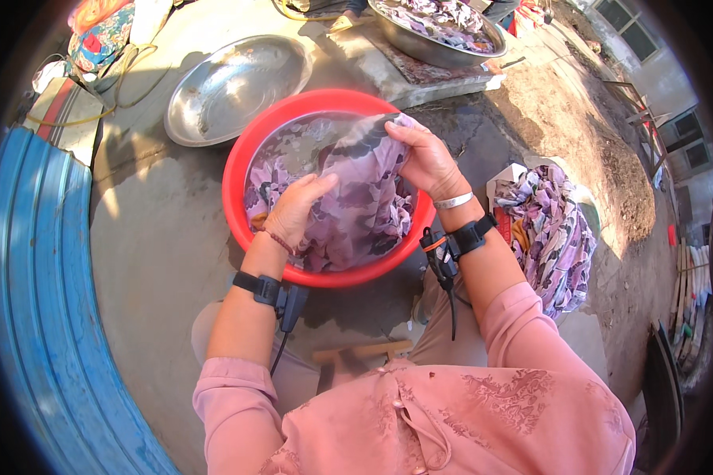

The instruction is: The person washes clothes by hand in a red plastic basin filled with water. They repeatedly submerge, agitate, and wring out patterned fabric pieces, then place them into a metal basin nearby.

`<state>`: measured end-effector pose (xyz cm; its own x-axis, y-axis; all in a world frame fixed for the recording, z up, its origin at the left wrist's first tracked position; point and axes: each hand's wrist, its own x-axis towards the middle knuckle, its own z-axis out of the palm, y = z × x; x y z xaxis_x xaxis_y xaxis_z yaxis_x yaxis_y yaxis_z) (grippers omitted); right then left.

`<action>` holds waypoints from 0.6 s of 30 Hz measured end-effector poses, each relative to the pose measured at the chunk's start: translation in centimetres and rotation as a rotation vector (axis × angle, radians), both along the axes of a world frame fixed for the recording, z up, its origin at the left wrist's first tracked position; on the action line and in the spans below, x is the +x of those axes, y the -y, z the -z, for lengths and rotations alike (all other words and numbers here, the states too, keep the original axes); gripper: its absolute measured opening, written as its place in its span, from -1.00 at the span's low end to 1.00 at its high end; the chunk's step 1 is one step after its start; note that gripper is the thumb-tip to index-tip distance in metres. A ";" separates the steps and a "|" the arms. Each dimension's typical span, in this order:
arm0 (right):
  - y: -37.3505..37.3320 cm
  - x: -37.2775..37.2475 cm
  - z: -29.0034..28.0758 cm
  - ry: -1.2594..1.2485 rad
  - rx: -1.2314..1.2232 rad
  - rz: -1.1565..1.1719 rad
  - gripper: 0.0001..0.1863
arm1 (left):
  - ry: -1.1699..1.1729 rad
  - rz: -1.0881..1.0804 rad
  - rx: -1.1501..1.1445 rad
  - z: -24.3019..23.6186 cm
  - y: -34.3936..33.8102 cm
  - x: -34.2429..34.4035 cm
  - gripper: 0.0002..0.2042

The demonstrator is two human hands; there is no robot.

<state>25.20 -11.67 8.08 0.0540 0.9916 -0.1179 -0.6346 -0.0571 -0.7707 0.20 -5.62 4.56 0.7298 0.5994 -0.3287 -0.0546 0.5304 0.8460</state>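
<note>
A wet purple patterned cloth (356,190) is stretched between my hands over a red plastic basin (325,277). My right hand (424,158) grips its upper right edge, thumb on top. On the cloth's left side my left hand (299,204) is closed with the thumb raised; its other fingers are hidden behind the fabric. Below lies water with suds (301,136), and more of the cloth bunches at the basin's left side.
Beyond the red basin lies a wide metal basin (238,91). Another metal basin (440,55) with cloth stands on a slab at the far right. A pile of similar patterned cloth (554,237) rests to my right. Blue corrugated sheeting (43,293) borders my left.
</note>
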 end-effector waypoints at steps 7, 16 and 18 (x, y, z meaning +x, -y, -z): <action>-1.2 0.6 1.6 0.031 -0.063 0.087 -0.80 | 0.100 -0.125 -0.033 0.0 -0.9 -0.1 -0.76; -1.8 0.2 2.8 0.084 -0.141 0.185 -0.78 | 0.273 -0.272 -0.149 0.6 -0.8 1.3 -0.72; -1.8 -0.5 2.7 0.134 -0.121 0.196 -0.80 | 0.307 -0.287 -0.157 0.8 -0.5 1.8 -0.72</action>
<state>24.70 -9.92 5.34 0.2670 0.9397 -0.2135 -0.5356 -0.0395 -0.8435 2.01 -5.08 3.78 0.6195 0.7517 -0.2262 -0.4541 0.5782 0.6779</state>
